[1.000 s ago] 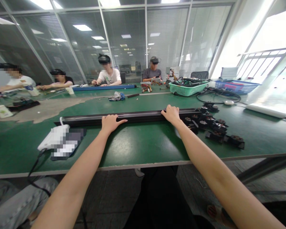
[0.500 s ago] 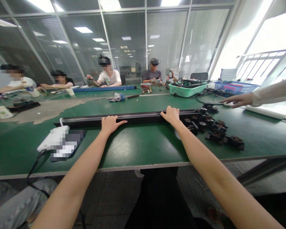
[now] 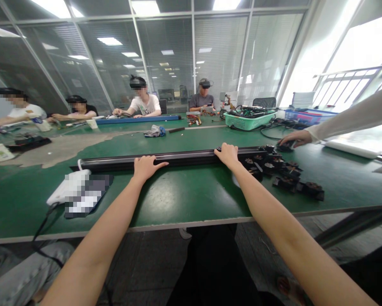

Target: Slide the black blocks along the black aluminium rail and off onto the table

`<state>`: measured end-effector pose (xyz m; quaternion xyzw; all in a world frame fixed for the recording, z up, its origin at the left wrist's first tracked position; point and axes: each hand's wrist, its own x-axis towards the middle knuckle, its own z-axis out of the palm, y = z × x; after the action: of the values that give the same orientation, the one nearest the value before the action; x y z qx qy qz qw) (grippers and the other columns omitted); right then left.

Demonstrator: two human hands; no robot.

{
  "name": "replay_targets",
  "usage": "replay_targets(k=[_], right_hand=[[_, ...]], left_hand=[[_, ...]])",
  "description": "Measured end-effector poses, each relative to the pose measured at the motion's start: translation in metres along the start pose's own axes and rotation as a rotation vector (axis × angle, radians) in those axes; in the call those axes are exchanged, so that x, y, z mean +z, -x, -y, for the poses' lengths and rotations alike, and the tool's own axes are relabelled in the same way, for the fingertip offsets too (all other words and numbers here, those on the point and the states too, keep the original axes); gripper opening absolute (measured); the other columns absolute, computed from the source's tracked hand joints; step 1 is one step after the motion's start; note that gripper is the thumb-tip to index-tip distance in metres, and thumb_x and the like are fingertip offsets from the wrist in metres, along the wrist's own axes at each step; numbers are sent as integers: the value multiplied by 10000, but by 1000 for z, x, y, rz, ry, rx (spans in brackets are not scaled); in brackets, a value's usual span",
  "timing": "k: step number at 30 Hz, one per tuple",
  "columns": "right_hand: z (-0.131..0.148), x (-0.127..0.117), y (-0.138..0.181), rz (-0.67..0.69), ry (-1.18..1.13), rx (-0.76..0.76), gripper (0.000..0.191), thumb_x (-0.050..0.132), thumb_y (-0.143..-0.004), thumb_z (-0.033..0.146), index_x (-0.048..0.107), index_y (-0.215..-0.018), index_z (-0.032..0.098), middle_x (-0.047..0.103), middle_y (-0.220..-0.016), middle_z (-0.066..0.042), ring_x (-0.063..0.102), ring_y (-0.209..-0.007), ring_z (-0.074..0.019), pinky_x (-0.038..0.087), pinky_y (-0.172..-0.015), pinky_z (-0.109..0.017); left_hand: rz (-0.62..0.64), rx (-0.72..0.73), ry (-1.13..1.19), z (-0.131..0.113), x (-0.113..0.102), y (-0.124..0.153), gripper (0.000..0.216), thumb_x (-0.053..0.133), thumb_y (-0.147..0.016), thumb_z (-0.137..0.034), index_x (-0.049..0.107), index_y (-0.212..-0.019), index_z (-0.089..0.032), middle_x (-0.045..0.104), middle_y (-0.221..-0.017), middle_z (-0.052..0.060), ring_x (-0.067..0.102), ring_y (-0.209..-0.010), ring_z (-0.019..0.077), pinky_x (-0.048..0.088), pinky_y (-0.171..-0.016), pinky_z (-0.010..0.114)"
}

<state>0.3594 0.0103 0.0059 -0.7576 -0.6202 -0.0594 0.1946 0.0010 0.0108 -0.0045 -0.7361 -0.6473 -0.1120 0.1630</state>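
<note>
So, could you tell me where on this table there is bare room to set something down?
Bare green table lies between the black rail and the near edge, between your left hand and right hand; also beyond the rail. Crowded: black parts at right, white device at left.

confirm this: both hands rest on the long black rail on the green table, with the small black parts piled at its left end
Wrong end: the head view shows the small black parts at the right end of the long black rail, near the right hand. The left hand and right hand do rest on it, on the green table.
</note>
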Motion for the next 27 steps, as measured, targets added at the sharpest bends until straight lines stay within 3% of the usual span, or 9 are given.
replay_targets(k=[27], right_hand=[[0, 0, 3, -54, 34, -10, 399, 481, -939, 408, 630, -1108, 79, 716, -1079, -219, 615, -1099, -336, 333, -933, -401]], left_hand=[[-8, 14, -21, 2, 0, -1, 883, 275, -803, -911, 704, -1082, -192, 736, -1120, 157, 631, -1080, 344, 380, -880, 420]])
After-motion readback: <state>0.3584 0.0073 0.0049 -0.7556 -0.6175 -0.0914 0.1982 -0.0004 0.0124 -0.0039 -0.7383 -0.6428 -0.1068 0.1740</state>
